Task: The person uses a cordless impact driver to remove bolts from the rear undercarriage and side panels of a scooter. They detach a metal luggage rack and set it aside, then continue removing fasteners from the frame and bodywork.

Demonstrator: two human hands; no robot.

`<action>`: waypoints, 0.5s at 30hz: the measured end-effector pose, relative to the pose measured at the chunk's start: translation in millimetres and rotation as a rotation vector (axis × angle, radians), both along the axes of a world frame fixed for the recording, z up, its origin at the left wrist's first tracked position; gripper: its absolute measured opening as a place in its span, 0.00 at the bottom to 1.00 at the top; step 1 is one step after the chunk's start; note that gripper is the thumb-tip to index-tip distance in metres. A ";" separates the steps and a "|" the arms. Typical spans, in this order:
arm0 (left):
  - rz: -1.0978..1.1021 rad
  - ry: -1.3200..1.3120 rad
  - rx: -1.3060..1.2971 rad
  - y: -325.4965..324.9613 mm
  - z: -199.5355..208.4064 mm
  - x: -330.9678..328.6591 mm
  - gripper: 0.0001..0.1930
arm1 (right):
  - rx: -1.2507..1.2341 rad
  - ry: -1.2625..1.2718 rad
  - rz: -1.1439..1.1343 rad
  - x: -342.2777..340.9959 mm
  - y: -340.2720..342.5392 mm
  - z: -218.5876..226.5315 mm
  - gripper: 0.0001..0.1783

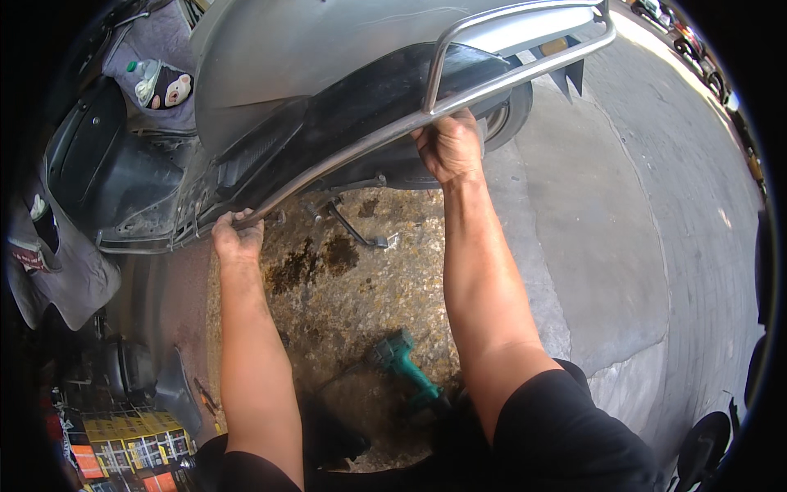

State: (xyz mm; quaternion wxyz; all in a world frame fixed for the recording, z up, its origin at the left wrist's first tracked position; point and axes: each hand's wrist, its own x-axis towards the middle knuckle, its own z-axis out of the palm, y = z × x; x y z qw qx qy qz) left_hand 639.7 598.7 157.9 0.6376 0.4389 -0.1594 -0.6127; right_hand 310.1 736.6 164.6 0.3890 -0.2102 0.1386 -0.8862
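Note:
A long bent metal guard bar [361, 152] runs along the side of a silver scooter [352, 41], passing in front of its black lower side panel [361, 94]. Near the bar's front end, beside the footboard, my left hand [238, 236] is closed round it. My right hand [452, 146] grips the same bar farther back, just below the spot where an upright tube joins it. The fingers of the right hand are partly hidden behind the bar. Part of the rear wheel [518, 115] shows behind that hand.
On the stained floor [328, 303] below my arms lie a green power tool [407, 369] and a black strap-like part [351, 223]. Yellow and orange boxes [135, 439] stand at lower left. A grey cover with a pocket [156, 74] hangs over the scooter's front. Other vehicles stand at far right.

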 end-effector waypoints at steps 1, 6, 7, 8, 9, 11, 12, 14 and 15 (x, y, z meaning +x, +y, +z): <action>-0.005 0.033 -0.010 -0.4 -0.4 -1.0 0.04 | 0.201 0.151 0.025 3.1 0.4 -3.5 0.01; 0.056 0.116 0.000 2.9 -0.1 -4.1 0.02 | 0.273 0.238 0.228 63.6 -28.0 -18.2 0.09; 0.061 0.128 0.007 4.4 -0.1 -5.0 0.02 | 0.282 0.249 0.239 71.9 -32.5 -20.6 0.09; 0.057 0.143 -0.004 5.4 0.1 -6.2 0.02 | 0.351 0.245 0.238 80.4 -38.9 -21.4 0.10; 0.051 0.149 -0.013 6.3 1.1 -7.1 0.02 | 0.366 0.223 0.240 89.6 -45.1 -21.8 0.10; 0.049 0.158 -0.001 8.5 2.3 -9.4 0.02 | 0.299 0.070 0.307 100.0 -53.5 -25.1 0.10; 0.034 0.152 -0.005 10.2 3.5 -9.6 0.02 | 0.283 0.077 0.352 102.3 -57.0 -27.2 0.10; 0.048 0.193 0.017 12.3 6.4 -11.9 0.02 | 0.296 0.068 0.416 108.6 -66.8 -32.2 0.09; 0.042 0.188 0.002 13.8 7.9 -13.0 0.02 | 0.275 0.073 0.464 109.8 -72.3 -34.9 0.09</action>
